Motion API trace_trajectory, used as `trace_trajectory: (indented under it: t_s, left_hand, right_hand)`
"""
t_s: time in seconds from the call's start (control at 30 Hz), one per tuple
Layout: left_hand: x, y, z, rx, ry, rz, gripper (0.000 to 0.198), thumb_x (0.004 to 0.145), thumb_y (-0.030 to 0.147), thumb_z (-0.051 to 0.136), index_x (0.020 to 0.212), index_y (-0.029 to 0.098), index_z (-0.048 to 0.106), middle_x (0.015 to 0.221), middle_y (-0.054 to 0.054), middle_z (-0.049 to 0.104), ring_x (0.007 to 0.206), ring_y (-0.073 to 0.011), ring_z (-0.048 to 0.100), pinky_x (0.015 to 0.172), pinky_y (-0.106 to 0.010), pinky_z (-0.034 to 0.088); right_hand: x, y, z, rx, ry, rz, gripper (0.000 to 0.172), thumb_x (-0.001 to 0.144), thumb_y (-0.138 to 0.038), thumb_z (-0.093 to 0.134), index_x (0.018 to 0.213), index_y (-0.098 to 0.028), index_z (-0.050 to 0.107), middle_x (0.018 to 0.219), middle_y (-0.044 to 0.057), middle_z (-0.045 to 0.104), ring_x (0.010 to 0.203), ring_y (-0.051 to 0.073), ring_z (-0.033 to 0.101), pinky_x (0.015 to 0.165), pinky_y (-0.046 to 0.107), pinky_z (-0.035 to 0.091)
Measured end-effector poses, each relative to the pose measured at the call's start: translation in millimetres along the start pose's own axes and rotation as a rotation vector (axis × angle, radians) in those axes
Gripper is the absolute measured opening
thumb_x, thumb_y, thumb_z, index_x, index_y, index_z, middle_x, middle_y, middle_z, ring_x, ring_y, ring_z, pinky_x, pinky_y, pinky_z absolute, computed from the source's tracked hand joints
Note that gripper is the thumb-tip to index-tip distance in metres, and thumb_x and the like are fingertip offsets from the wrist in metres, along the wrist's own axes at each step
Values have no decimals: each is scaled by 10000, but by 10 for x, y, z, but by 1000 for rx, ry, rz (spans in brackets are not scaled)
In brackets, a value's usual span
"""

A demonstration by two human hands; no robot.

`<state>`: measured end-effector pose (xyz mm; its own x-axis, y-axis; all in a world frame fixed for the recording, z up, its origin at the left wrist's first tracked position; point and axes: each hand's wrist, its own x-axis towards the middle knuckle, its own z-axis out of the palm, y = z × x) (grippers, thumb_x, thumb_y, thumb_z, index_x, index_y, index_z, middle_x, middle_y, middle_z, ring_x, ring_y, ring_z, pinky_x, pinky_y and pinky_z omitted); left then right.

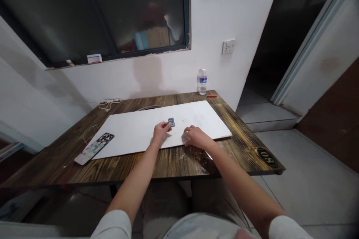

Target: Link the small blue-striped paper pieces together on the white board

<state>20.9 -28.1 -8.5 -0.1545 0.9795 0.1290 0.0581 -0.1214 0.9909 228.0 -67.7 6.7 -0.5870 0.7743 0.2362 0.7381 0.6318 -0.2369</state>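
A small blue folded piece of paper or card point(171, 122) lies on a large white board point(126, 134), which rests on a dark wooden table point(238, 145). My left hand point(162, 133) is right beside the blue piece, its fingertips at or touching the piece's lower edge. My right hand point(195, 137) rests at the board's near edge, holding nothing that I can see. Left of the board lies a smartphone in a patterned case point(94, 148).
A plastic water bottle point(202, 82) and a small red stick point(211, 96) stand at the table's far edge. A white cable point(109, 102) lies at the back left. A wall socket point(228, 46) and dark window point(98, 11) are above; a doorway is to the right.
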Motion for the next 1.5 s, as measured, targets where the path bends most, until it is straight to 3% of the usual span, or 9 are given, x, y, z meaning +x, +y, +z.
trace_trajectory:
  t_s: [0.17, 0.37, 0.57, 0.67, 0.9, 1.17, 1.37, 1.5]
  left_hand:
    - [8, -13, 3, -4, -19, 5, 434, 544, 485, 796, 775, 140, 671, 647, -28, 672, 605, -138, 618, 609, -269, 528]
    - [27, -18, -20, -9, 14, 1, 453, 536, 497, 791, 783, 136, 670, 675, -31, 681, 602, -136, 619, 601, -269, 531]
    - [14, -15, -24, -55, -49, -19, 412, 531, 455, 810, 753, 135, 675, 649, -29, 674, 583, -123, 615, 603, -254, 519]
    - [-2, -7, -23, -52, -76, -9, 409, 534, 469, 808, 732, 137, 674, 639, -33, 673, 573, -129, 610, 585, -257, 510]
    - [-20, 3, -41, -77, -97, -19, 426, 518, 486, 825, 715, 140, 673, 622, -30, 666, 567, -134, 611, 594, -263, 504]
    - [-35, -11, -34, -18, -170, -62, 443, 499, 501, 842, 693, 134, 687, 599, -38, 669, 574, -138, 604, 612, -266, 488]
    - [-48, -6, -60, 59, -277, -33, 429, 543, 508, 828, 694, 134, 684, 611, -45, 676, 561, -128, 584, 583, -248, 450]
    - [-59, 10, -59, 64, -284, -19, 399, 568, 486, 825, 705, 137, 688, 632, -44, 682, 577, -131, 597, 597, -246, 451]
  right_hand:
    - [-184, -133, 39, -168, 32, -79, 106, 841, -227, 652, 919, -199, 717, 1061, 101, 661, 997, 247, 528, 759, 314, 379]
    - [-281, -169, 69, -148, 51, -92, 190, 917, -208, 538, 860, -183, 717, 933, 107, 666, 921, 214, 545, 753, 304, 372]
    - [-167, -89, 42, 341, 125, -7, 131, 853, -195, 617, 836, -200, 746, 813, 42, 695, 739, 148, 591, 694, 248, 407]
    - [-5, -55, 36, 565, 201, 65, 112, 802, -274, 668, 793, -202, 754, 773, 37, 701, 692, 150, 591, 648, 245, 414]
    - [477, 61, 170, 1006, 332, 285, 302, 705, -461, 680, 738, -165, 731, 639, 21, 666, 571, 141, 550, 564, 244, 414]
    - [552, 162, 423, 933, 414, 370, 335, 697, -482, 640, 681, -156, 718, 624, 31, 679, 591, 154, 575, 582, 247, 405]
    - [522, 135, 428, 933, 370, 314, 324, 694, -472, 665, 782, -169, 740, 689, 37, 712, 645, 169, 620, 602, 248, 430]
    - [515, 118, 381, 905, 363, 315, 309, 710, -471, 667, 756, -172, 729, 689, 37, 712, 651, 173, 631, 612, 255, 446]
